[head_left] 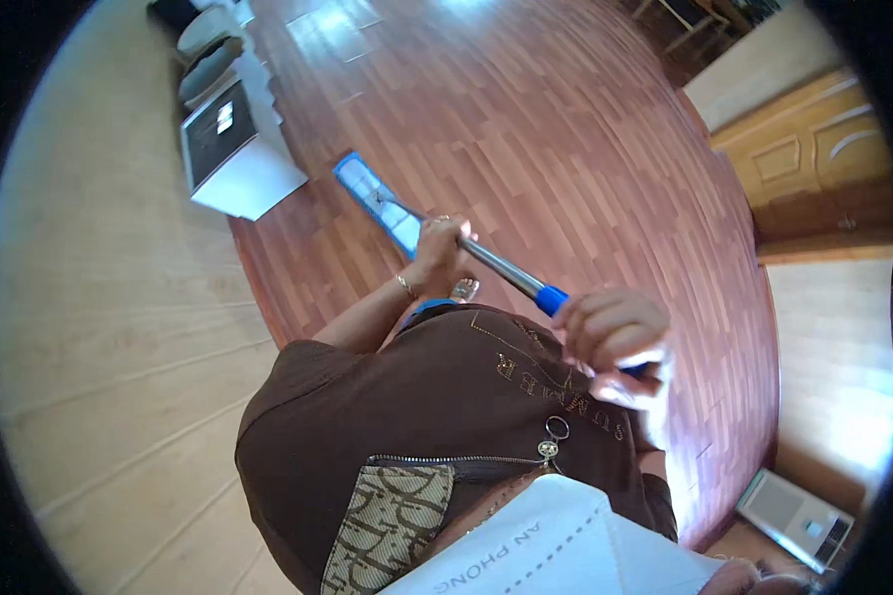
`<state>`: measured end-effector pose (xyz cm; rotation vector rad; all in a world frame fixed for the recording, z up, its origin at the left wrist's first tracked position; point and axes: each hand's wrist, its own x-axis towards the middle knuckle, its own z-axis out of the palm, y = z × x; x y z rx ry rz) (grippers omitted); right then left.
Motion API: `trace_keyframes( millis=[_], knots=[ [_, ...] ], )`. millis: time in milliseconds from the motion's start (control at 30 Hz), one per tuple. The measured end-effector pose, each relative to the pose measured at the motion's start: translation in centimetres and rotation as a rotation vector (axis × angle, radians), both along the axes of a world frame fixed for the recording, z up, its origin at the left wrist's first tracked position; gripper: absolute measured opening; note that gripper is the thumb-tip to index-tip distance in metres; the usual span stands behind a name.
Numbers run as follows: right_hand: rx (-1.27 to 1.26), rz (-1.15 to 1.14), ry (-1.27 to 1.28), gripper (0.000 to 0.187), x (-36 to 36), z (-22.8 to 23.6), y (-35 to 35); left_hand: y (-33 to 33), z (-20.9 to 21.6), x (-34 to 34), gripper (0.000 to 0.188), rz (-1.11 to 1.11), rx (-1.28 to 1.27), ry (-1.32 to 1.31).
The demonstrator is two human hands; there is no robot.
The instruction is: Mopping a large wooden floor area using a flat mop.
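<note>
The mop [506, 266] slanted in front of you, its flat blue-edged head [363, 184] out on the floor [566, 149], just beside a white unit [260, 180] with a dark top. Your left hand [444, 252] was wrapped around the metal pole near the head; your right hand [615, 337], slightly blurred, was curled around the blue grip at the upper end. A swing too far left looked likely to knock the unit's lower corner, and a sharp pull back could have caught your sandalled foot [464, 290], close to the pole. The floor was reddish-brown wood-look planks, with bright glare at the far end. Pale walls [119, 297] flanked you, with a carved wooden door [814, 154] on the right and a grey-white appliance [797, 518] low behind it.
</note>
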<state>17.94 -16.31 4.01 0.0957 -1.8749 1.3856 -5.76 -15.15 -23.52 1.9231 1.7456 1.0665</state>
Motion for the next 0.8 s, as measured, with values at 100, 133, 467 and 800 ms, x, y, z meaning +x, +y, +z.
trace_keyframes(
  millis=[100, 133, 467, 800],
  knots=[
    [-0.005, -0.153, -0.140, 0.032, -1.1, -1.5, 0.6, 4.9, -1.4, -1.0, 0.026, -0.012, 0.010, -0.071],
    [-0.028, -0.223, -0.147, 0.030, -1.4, -2.2, 0.5, 6.6, -2.4, -1.0, 0.028, -0.026, 0.001, -0.094],
    [-0.189, -0.631, -0.184, 0.019, -2.1, -7.9, -1.3, 17.9, -8.1, 1.8, 0.028, -0.607, -0.077, -0.107],
    [-0.018, -1.265, -0.278, 0.008, 0.4, -5.0, -9.8, 15.5, -6.7, 18.0, 0.027, -1.119, -0.039, 0.037]
  ],
)
